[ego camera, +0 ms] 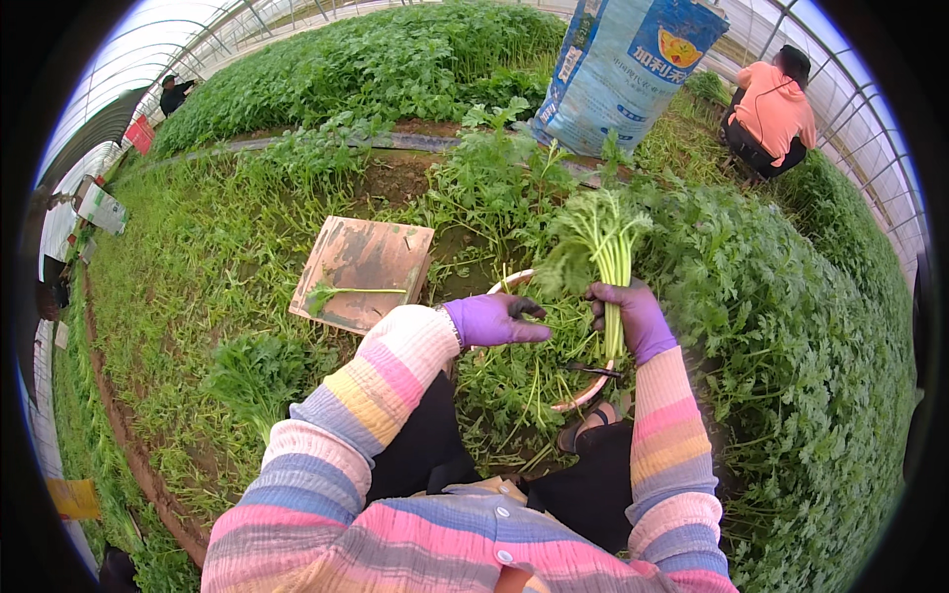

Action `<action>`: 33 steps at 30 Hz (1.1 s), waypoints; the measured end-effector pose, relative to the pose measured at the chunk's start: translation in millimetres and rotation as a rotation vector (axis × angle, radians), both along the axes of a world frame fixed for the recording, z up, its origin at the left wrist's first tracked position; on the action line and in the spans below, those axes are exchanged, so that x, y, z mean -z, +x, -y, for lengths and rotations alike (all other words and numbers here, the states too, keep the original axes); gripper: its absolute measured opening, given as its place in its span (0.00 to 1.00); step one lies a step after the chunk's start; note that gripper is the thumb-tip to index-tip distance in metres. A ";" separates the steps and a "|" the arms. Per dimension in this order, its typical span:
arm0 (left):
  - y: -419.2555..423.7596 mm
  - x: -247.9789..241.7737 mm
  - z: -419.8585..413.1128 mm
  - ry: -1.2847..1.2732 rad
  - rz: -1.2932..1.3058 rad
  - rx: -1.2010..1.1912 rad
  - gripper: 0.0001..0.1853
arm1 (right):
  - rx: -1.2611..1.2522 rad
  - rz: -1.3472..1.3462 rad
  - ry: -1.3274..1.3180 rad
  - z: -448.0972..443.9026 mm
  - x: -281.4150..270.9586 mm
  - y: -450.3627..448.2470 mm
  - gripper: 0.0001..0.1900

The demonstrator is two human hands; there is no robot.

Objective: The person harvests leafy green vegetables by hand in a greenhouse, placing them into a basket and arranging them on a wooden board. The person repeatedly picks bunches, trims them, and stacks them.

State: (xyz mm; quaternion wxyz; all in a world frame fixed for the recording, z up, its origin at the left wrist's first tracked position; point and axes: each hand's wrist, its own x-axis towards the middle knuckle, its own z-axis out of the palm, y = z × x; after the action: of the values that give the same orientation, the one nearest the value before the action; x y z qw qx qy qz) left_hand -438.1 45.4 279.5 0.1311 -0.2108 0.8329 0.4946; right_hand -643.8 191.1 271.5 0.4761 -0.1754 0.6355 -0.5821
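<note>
My right hand [634, 315], in a purple glove with dark-stained fingers, grips a bunch of leafy greens [612, 259] by its pale stems. The leaves point away from me and the cut ends hang below the fist. Left of it, my left hand [500, 320], also gloved, has its fingers apart and holds nothing. Beneath both hands is a round pale rim [582, 396], partly covered by loose leafy stems [511, 385]. A thin dark object [593, 369] lies by the rim below the bunch; its kind is unclear. A single stem [363, 290] rests on a weathered board [371, 256].
A tall blue-and-white printed sack [623, 81] stands ahead. Dense greens [786, 311] grow at my right; a cut pile [256, 378] lies at left. A person in an orange top [775, 111] squats far right, another person [174, 95] is far left. Greenhouse hoops arch overhead.
</note>
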 end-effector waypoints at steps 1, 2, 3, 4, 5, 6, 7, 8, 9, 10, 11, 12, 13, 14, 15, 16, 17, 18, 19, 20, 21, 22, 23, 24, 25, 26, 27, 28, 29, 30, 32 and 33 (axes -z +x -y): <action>-7.5 -1.3 -8.9 0.212 -0.098 -0.086 0.34 | -0.091 0.011 -0.101 -2.4 -0.8 5.4 0.11; -15.2 -3.3 -16.7 0.402 -0.153 -0.189 0.31 | -0.140 -0.002 -0.162 -2.2 -1.3 14.0 0.11; -21.4 -6.0 -23.0 0.527 -0.245 -0.211 0.28 | -0.187 0.052 -0.259 -3.1 -3.7 21.3 0.12; -26.3 -8.7 -27.2 0.642 -0.306 -0.217 0.25 | -0.217 0.073 -0.325 -1.1 -5.9 29.7 0.12; -31.1 -10.1 -34.0 0.731 -0.388 -0.297 0.23 | -0.232 0.067 -0.298 -0.6 -9.5 35.1 0.13; -33.6 -12.6 -31.6 0.854 -0.346 -0.270 0.21 | -0.335 0.098 -0.336 1.1 -12.5 39.7 0.15; -36.6 -13.3 -33.5 0.882 -0.375 -0.299 0.19 | -0.344 -0.014 -0.247 2.2 -14.8 43.9 0.16; -40.3 -13.3 -34.7 0.960 -0.490 -0.291 0.17 | -0.386 -0.105 -0.176 3.0 -15.8 46.8 0.17; -44.4 -13.4 -35.1 0.933 -0.487 -0.317 0.16 | -0.366 -0.231 -0.056 4.2 -16.1 47.5 0.18; -49.6 -14.3 -34.6 0.931 -0.552 -0.327 0.15 | -0.341 -0.366 -0.112 4.4 -15.3 46.8 0.19; -53.7 -16.2 -32.7 0.924 -0.602 -0.328 0.13 | -0.254 -0.534 -0.118 4.9 -13.8 44.0 0.20; -57.6 -20.0 -28.9 0.968 -0.714 -0.396 0.13 | -0.219 -0.682 -0.182 4.4 -11.1 41.3 0.21; -60.9 -26.4 -22.3 1.002 -0.809 -0.453 0.12 | -0.190 -0.654 -0.133 5.2 -8.8 36.2 0.24; -63.4 -34.1 -15.3 1.037 -0.900 -0.485 0.12 | -0.048 -0.483 -0.174 5.8 -5.9 31.9 0.26; -62.9 -42.7 -7.3 1.100 -0.967 -0.564 0.11 | 0.038 -0.289 -0.261 6.9 -4.1 25.6 0.29; -62.0 -51.0 0.2 1.167 -1.031 -0.610 0.10 | 0.127 -0.100 -0.305 8.5 -2.4 20.1 0.31; -61.8 -58.0 4.4 1.040 -1.095 -0.653 0.12 | 0.238 0.041 -0.325 11.8 -0.9 16.4 0.38; -62.8 -60.9 2.5 1.058 -1.068 -0.628 0.13 | 0.360 0.170 -0.298 14.2 -0.4 13.4 0.36; -64.9 -61.9 -0.3 1.051 -1.057 -0.639 0.14 | 0.304 0.297 -0.386 19.6 0.6 14.7 0.35; -66.0 -60.2 -4.0 1.020 -1.038 -0.710 0.15 | 0.366 0.416 -0.398 23.7 -0.2 16.0 0.34; -72.7 -54.7 -12.4 1.085 -0.968 -0.606 0.17 | 0.281 0.424 -0.482 29.9 -0.5 21.4 0.33; -78.5 -46.3 -23.9 1.103 -0.852 -0.613 0.18 | 0.243 0.492 -0.475 35.7 -0.9 30.0 0.32; -82.1 -39.8 -24.7 1.095 -0.947 -0.597 0.17 | 0.226 0.584 -0.544 39.8 -4.3 34.1 0.31; -84.2 -32.8 -25.4 1.081 -0.921 -0.624 0.16 | 0.262 0.475 -0.630 43.3 -7.4 41.0 0.31; -85.4 -28.4 -19.6 1.091 -0.983 -0.606 0.14 | 0.255 0.434 -0.698 45.3 -12.0 46.1 0.31; -86.5 -25.1 -13.4 1.119 -1.045 -0.568 0.12 | 0.206 0.356 -0.819 47.7 -16.8 49.3 0.31; -85.1 -21.2 -11.6 1.110 -1.078 -0.614 0.09 | 0.219 0.261 -0.846 48.1 -19.4 55.9 0.31; -83.7 -19.9 -7.1 1.090 -0.985 -0.620 0.07 | 0.220 0.181 -0.721 49.1 -22.4 58.1 0.31; -84.4 -19.0 -7.5 0.979 -0.962 -0.622 0.06 | 0.213 0.051 -0.652 50.5 -23.2 61.9 0.32; -84.0 -19.7 -7.1 0.860 -0.970 -0.602 0.05 | 0.189 -0.044 -0.569 50.4 -23.3 63.7 0.33; -82.0 -21.9 -10.1 0.940 -0.982 -0.587 0.08 | 0.206 -0.242 -0.640 52.3 -18.0 68.2 0.31; -80.6 -23.3 -10.6 0.917 -0.974 -0.569 0.07 | 0.218 -0.278 -0.624 52.8 -13.8 68.9 0.30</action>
State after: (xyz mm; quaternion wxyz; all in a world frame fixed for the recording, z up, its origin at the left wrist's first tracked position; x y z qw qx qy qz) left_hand -518.8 56.1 302.8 -0.3134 -0.0989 0.4184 0.8468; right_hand -574.9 138.3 285.3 0.2436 -0.3211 0.5009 -0.7660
